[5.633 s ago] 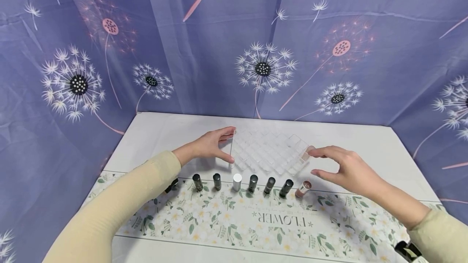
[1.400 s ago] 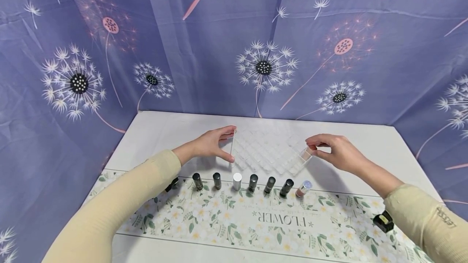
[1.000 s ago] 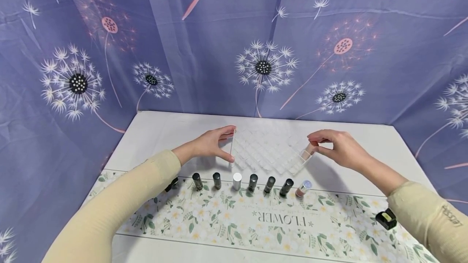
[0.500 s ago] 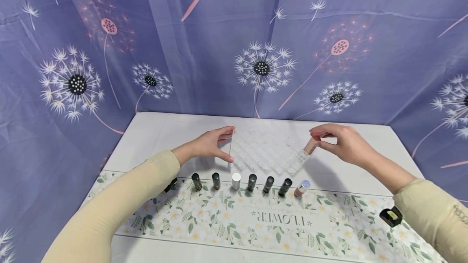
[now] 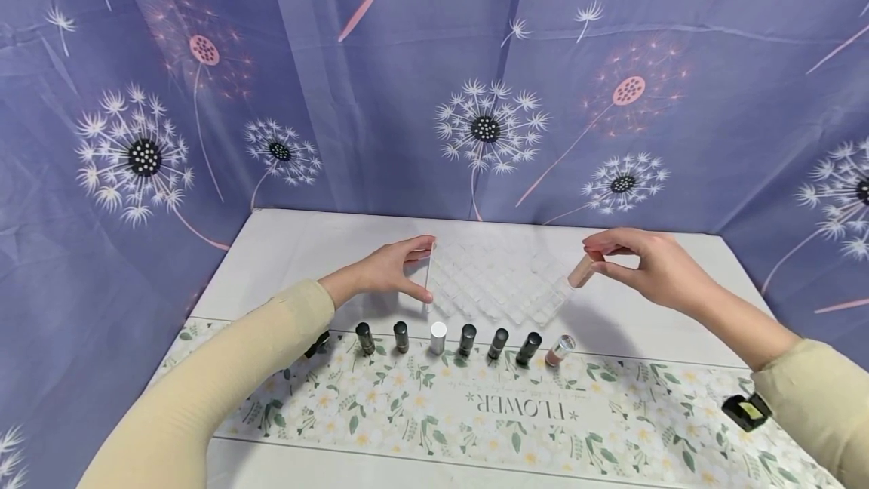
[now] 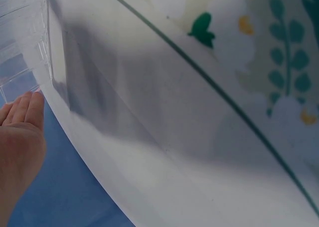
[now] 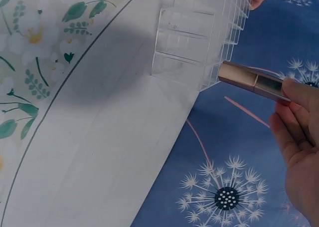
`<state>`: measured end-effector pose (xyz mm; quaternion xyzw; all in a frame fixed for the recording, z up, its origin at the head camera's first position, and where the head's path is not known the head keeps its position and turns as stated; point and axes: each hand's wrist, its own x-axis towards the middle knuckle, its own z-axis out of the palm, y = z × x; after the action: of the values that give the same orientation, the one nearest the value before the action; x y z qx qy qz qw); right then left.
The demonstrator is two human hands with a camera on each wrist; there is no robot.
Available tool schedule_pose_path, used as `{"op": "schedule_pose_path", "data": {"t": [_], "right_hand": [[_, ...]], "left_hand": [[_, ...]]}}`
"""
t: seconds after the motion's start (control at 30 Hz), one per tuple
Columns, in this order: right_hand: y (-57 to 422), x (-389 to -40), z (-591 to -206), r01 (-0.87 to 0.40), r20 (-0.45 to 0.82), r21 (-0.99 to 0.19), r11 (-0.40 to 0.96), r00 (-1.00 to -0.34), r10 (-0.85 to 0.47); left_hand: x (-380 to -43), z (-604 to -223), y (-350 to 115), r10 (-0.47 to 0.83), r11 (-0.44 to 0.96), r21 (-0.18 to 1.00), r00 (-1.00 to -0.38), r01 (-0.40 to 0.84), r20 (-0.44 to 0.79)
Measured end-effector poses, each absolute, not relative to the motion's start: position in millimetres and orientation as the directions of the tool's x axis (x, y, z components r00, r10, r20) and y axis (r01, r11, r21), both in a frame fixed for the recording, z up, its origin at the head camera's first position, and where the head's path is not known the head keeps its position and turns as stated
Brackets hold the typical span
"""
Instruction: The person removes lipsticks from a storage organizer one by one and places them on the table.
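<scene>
A clear acrylic organizer with several compartments point(image 5: 485, 281) stands slanted on the white table. My left hand point(image 5: 394, 270) is at its left end, thumb and fingers spread, fingertips right at its edge; in the left wrist view the straight fingers point(image 6: 31, 110) reach its corner. My right hand point(image 5: 655, 266) pinches a rose-gold lipstick tube point(image 5: 581, 272) by its upper end between thumb and fingers. The tube's lower end overlaps the organizer's right corner in the head view. In the right wrist view the lipstick tube point(image 7: 251, 82) extends from the fingertips toward the outer compartments.
A row of lipsticks stands in front of the organizer: several black ones point(image 5: 468, 339), a silver-white one point(image 5: 437, 338) and a pinkish one with a shiny top point(image 5: 560, 351). They are on a floral runner point(image 5: 407, 413). A purple dandelion curtain point(image 5: 380, 96) encloses the table.
My right hand has closed its fingertips on the rose-gold lipstick tube and drawn it up and right, out of the organizer's right-end compartment. My left hand has stayed at the left end.
</scene>
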<state>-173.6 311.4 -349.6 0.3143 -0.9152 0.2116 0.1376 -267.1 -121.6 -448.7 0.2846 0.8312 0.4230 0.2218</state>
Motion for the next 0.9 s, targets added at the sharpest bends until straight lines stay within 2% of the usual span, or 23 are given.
{"op": "schedule_pose_path", "data": {"t": [0.47,0.9], "right_hand": [[315,-153,-350,-0.652,0.403,-0.290,0.701,-0.747,-0.528],[318,-129,-364,-0.623,0.376,-0.338,0.706,-0.777,-0.505]], "left_hand": [[-266,-447,-122,0.668,0.475,0.829,-0.734,0.297,-0.120],[-266,-448,-122,0.668,0.472,0.832,-0.734,0.291,-0.122]]}}
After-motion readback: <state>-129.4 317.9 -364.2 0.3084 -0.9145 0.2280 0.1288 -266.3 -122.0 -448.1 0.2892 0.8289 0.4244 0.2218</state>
